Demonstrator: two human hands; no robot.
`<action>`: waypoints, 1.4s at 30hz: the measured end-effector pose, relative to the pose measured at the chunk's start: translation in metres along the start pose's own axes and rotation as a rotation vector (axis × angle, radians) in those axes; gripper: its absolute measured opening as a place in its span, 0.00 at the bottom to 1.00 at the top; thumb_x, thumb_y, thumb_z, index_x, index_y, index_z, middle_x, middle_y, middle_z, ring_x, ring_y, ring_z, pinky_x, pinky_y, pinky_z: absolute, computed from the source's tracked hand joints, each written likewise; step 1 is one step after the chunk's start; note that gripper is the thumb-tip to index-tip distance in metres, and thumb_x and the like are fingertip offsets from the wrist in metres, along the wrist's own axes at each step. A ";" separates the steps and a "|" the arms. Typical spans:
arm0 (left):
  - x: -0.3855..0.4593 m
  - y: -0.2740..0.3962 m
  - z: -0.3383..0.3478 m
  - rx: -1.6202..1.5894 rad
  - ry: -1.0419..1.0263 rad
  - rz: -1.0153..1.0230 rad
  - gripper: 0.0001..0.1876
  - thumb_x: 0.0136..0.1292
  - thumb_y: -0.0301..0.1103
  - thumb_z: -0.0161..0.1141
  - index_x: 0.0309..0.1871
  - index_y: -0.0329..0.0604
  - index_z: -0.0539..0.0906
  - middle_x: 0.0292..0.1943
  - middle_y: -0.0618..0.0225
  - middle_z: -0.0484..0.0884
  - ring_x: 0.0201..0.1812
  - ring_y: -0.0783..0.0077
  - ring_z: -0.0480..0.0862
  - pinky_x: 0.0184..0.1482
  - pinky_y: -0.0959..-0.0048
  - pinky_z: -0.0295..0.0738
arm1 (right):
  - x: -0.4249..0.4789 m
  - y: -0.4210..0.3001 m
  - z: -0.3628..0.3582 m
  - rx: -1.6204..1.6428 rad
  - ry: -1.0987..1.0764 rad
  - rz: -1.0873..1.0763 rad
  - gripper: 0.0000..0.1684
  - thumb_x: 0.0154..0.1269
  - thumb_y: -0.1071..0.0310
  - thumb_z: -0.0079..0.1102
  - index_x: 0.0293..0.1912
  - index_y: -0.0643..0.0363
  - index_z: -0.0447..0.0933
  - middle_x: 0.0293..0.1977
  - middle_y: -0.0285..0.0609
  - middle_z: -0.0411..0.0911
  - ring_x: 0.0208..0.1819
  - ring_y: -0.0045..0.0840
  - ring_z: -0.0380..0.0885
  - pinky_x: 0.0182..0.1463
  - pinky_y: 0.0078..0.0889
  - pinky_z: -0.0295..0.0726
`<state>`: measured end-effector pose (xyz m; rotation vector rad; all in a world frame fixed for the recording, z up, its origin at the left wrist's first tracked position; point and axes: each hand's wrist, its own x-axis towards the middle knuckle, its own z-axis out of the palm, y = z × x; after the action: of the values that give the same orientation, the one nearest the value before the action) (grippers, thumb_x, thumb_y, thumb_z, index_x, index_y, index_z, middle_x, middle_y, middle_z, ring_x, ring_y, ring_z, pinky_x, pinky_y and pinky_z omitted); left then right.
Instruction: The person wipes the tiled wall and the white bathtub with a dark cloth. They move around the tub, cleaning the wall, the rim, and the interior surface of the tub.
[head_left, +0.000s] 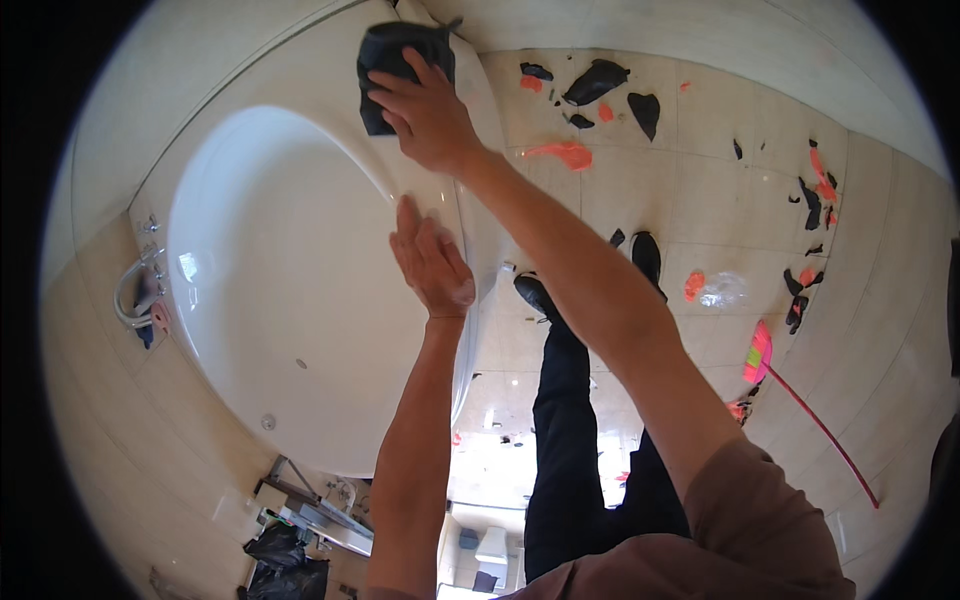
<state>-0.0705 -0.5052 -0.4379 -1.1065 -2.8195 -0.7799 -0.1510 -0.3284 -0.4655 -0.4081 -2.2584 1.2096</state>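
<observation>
My right hand (429, 112) presses with spread fingers on a dark cloth (382, 56), which lies on the far end of the white bathtub's rim. Nearer to me, my left hand (433, 262) rests on the bathtub rim (427, 180) with nothing visible in it. The white bathtub (285, 262) curves away to the left of both hands. Its basin shows a small drain fitting (268, 421) near the lower end. Part of the cloth is hidden under my right fingers.
Black scraps (596, 82) and orange-red scraps (562, 155) lie scattered over the tiled floor. A pink broom (759, 352) with a red handle leans at the right. Chrome taps (150, 251) stand at the tub's left edge. Black plastic bags (289, 574) lie at the lower left; a toilet (493, 546) shows below.
</observation>
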 end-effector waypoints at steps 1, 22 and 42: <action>0.001 -0.002 -0.002 0.010 0.042 0.013 0.14 0.71 0.25 0.47 0.58 0.33 0.73 0.73 0.40 0.68 0.71 0.37 0.69 0.71 0.45 0.59 | -0.014 -0.005 0.001 0.018 0.014 -0.015 0.19 0.70 0.72 0.55 0.58 0.55 0.81 0.71 0.34 0.70 0.76 0.50 0.57 0.74 0.62 0.62; -0.005 -0.008 -0.005 -0.120 0.142 -0.058 0.17 0.78 0.28 0.43 0.65 0.33 0.70 0.73 0.42 0.67 0.71 0.39 0.70 0.70 0.52 0.67 | 0.087 0.040 0.019 -0.104 -0.109 0.060 0.27 0.68 0.69 0.56 0.66 0.52 0.74 0.75 0.38 0.63 0.72 0.51 0.66 0.70 0.50 0.72; -0.007 -0.024 -0.010 -0.701 0.198 -0.467 0.18 0.76 0.24 0.41 0.65 0.29 0.70 0.71 0.56 0.75 0.71 0.63 0.74 0.74 0.69 0.64 | -0.283 -0.156 0.006 0.353 0.076 0.598 0.31 0.69 0.83 0.48 0.70 0.57 0.70 0.75 0.53 0.62 0.73 0.47 0.67 0.73 0.39 0.69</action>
<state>-0.0823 -0.5286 -0.4412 -0.3170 -2.7004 -1.8865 0.0724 -0.5593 -0.4279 -1.0119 -1.8525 1.8093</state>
